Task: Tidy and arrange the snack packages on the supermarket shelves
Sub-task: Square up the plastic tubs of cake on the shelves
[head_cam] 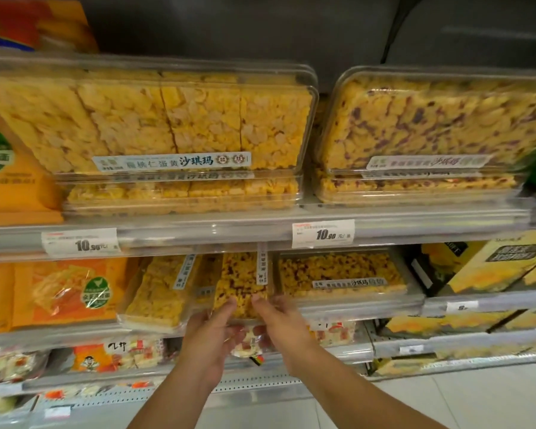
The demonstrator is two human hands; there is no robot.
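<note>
While both arms reach up from six o'clock, the left hand (212,331) and right hand (280,320) grip the bottom edge of a clear sachima box with red-flecked pieces (242,283), thumbs curled onto its front face and fingers under its lower edge. That box stands on end on the second shelf (362,308), near the middle of the view, tilted a little. At its nine o'clock leans a plain yellow sachima box (158,292), touching it; at its three o'clock a red-flecked box (341,274) lies flat. Further toward nine o'clock sit orange snack bags (65,292). On the top shelf (198,230), at twelve o'clock, two stacks of sachima boxes rest side by side, plain yellow (174,125) at left and purple-flecked (430,125) at right, above two 10.90 price tags (322,233)
</note>
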